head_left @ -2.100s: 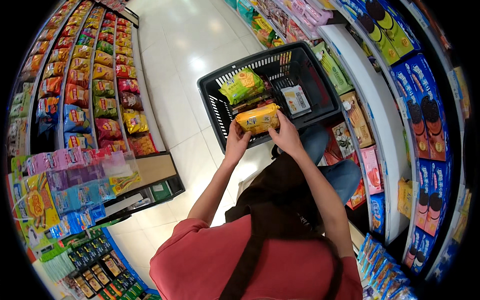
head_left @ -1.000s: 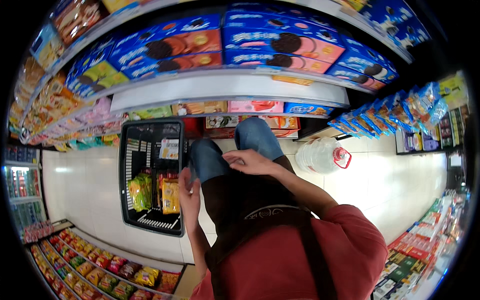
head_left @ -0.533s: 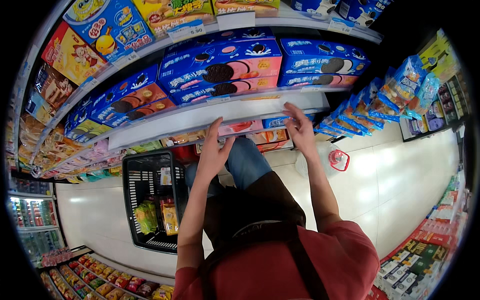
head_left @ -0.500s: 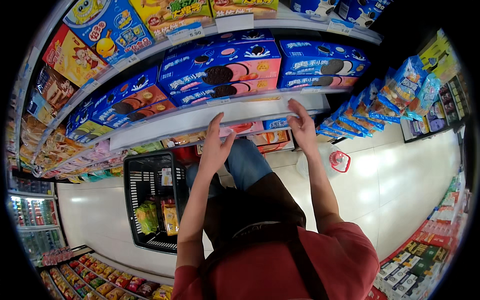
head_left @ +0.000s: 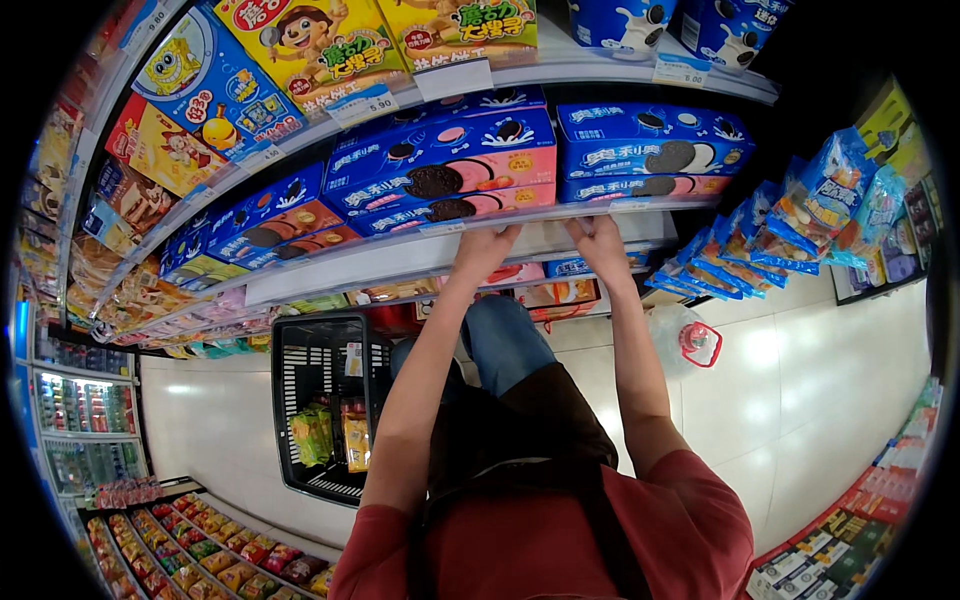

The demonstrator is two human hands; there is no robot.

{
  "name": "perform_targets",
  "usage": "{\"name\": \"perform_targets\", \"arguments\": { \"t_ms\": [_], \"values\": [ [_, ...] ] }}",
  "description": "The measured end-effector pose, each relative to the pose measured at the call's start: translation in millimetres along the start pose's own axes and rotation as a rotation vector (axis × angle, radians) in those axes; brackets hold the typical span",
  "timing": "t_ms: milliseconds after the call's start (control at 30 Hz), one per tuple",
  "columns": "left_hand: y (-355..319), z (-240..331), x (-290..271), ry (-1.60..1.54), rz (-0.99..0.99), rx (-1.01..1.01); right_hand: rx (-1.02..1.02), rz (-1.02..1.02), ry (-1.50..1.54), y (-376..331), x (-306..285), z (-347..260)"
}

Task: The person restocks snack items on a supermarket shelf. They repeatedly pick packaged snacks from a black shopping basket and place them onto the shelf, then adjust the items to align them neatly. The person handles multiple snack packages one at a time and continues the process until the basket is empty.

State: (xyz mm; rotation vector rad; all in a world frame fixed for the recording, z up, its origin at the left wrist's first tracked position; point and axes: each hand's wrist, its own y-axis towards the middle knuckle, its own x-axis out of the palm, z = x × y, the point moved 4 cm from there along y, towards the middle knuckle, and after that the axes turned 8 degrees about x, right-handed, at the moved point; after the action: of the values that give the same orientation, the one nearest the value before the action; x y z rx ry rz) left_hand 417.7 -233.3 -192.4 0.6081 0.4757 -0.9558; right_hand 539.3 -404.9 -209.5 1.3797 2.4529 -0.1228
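Both my hands reach side by side into a white shelf [head_left: 380, 272], below a row of blue cookie boxes. My left hand [head_left: 487, 250] lies under the pink-fronted cookie boxes [head_left: 440, 180], with its fingertips hidden by the shelf lip above. To its right, my right hand [head_left: 600, 245] extends beneath the blue cookie boxes with black and white cookies [head_left: 655, 150]. Its thumb and part of the fingers show, while the tips are hidden. Whether either hand holds something under the lip I cannot make out.
A black shopping basket [head_left: 322, 475] with a green packet [head_left: 312, 435] and a yellow packet [head_left: 356, 440] stands left of my legs. Blue snack bags [head_left: 820, 190] hang at the right. A clear bottle with a red handle [head_left: 697, 343] is on the floor.
My hands have moved forward and closer together, from in front of the shelf to under the lip above it. The whole view has shifted slightly.
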Motion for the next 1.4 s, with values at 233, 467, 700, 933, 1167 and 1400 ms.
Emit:
{"name": "perform_targets", "arguments": {
  "t_ms": [233, 467, 700, 933, 1167, 1400],
  "values": [
    [-8.7, 15.2, -0.1, -0.028, 0.069, 0.070, -0.081, 0.031, -0.130, -18.1, 5.0, -12.1],
    [-32.7, 28.2, -4.9, -0.095, 0.174, 0.083, -0.135, 0.111, -0.025, -51.9, 5.8, -45.2],
    [-74.7, 41.4, -16.2, -0.155, 0.332, 0.141, -0.193, 0.124, -0.006, -89.2, 12.8, -55.5],
    [-143.2, 54.5, -44.9, -0.304, 0.406, 0.091, -0.126, -0.065, 0.089, -141.1, 35.6, -69.9],
    [-233.4, 22.8, -71.3, -0.318, 0.540, -0.125, -0.179, -0.326, -0.084, -184.8, 87.9, -70.8],
    [-333.6, -21.1, -119.1, -0.281, 0.712, -0.396, -0.263, -0.676, -0.198, -218.2, 172.6, -91.7]
  ]
}}
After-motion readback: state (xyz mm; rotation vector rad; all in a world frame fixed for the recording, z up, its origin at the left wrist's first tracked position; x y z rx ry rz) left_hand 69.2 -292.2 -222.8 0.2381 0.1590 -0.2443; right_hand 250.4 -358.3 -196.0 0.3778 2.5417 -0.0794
